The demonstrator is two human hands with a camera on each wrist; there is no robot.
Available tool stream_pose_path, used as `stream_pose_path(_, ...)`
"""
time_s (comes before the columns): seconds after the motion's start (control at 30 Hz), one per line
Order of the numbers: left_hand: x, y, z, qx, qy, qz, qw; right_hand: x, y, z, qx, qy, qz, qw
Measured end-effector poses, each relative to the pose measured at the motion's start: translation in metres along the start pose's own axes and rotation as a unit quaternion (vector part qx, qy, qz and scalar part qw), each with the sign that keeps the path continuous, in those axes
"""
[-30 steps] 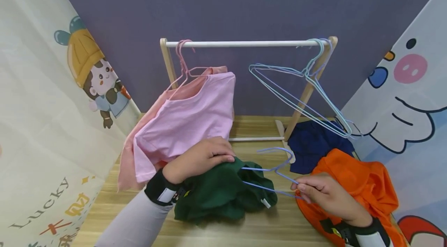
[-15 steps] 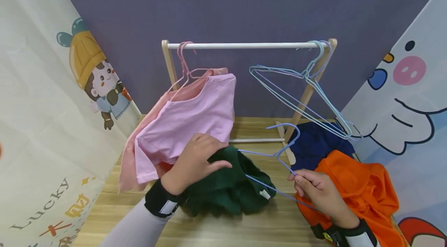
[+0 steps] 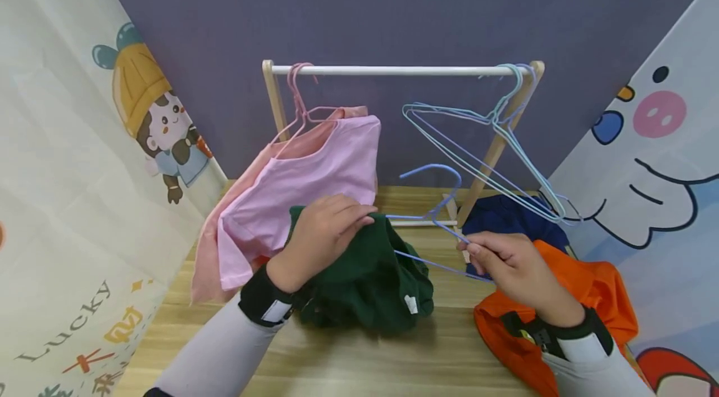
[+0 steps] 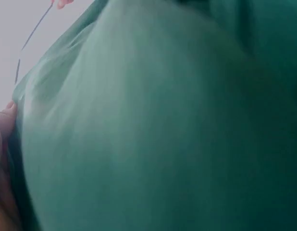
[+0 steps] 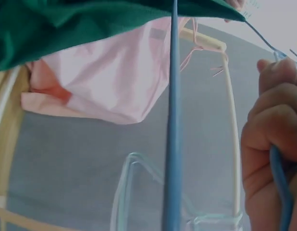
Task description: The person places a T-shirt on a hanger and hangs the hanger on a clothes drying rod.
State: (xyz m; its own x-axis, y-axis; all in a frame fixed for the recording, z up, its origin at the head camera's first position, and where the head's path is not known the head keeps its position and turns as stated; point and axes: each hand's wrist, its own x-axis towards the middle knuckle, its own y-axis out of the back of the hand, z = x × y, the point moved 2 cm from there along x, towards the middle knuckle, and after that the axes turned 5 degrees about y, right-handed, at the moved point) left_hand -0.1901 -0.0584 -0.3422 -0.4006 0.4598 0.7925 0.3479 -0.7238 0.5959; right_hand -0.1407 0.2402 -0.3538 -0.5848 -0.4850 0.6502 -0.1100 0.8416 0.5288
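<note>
My right hand (image 3: 513, 269) pinches one arm of a blue clothes hanger (image 3: 459, 180), whose hook points up and to the left. The hanger's other end runs into the neck opening of a dark green shirt (image 3: 365, 288); that end is hidden by cloth. My left hand (image 3: 322, 238) grips the shirt's upper edge between thumb and fingers. A white tag (image 3: 411, 304) shows at the neckline. Green cloth (image 4: 148, 120) fills most of the left wrist view. In the right wrist view, a blue hanger bar (image 5: 172, 120) crosses in front of the curled fingers (image 5: 278, 110).
Behind stands a rack with a white rail (image 3: 393, 70). Pink hangers carry a pink shirt (image 3: 320, 166) and a salmon one on the left. Bare pale hangers (image 3: 494, 122) hang at the right. Orange (image 3: 590, 278) and navy (image 3: 500, 216) garments lie on the table at right.
Both hands have risen toward the rack, lifting the green shirt and the blue hanger. The left hand's spread thumb has closed onto the shirt's edge.
</note>
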Motion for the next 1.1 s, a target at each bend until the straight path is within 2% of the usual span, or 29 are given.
stream_pose_path(0.2, 0.015, 0.000, 0.006, -0.037, 0.008, 0.000, 0.9993, 0.016, -0.002, 0.008, -0.006, -0.012, -0.027, 0.9996)
stream_pose_path(0.33, 0.020, -0.003, 0.009, -0.039, 0.007, -0.005, 0.9992, 0.023, -0.010, 0.008, -0.010, -0.022, -0.041, 0.9989)
stream_pose_path(0.53, 0.017, -0.008, 0.011, -0.026, 0.014, -0.012, 0.9995, 0.029, -0.023, 0.012, -0.033, -0.027, -0.063, 0.9971)
stream_pose_path(0.73, 0.014, -0.012, 0.008, -0.008, 0.030, -0.024, 0.9992, 0.027, -0.029, 0.017, -0.040, -0.039, -0.061, 0.9966)
stream_pose_path(0.87, 0.014, -0.013, 0.006, 0.003, 0.037, -0.027, 0.9989, 0.028, -0.027, 0.016, -0.102, -0.024, -0.042, 0.9936)
stream_pose_path(0.93, 0.015, -0.012, 0.004, 0.006, 0.042, -0.025, 0.9988, 0.028, -0.024, 0.012, -0.163, 0.008, -0.019, 0.9864)
stream_pose_path(0.97, 0.015, -0.011, 0.003, 0.007, 0.044, -0.022, 0.9987, 0.028, -0.021, 0.010, -0.197, 0.030, 0.001, 0.9799)
stream_pose_path(1.03, 0.015, -0.008, -0.001, 0.005, 0.056, -0.014, 0.9983, 0.027, -0.015, 0.003, -0.263, 0.080, 0.059, 0.9596)
stream_pose_path(1.1, 0.014, -0.003, -0.005, 0.002, 0.069, -0.003, 0.9976, 0.024, -0.009, -0.004, -0.304, 0.121, 0.135, 0.9351)
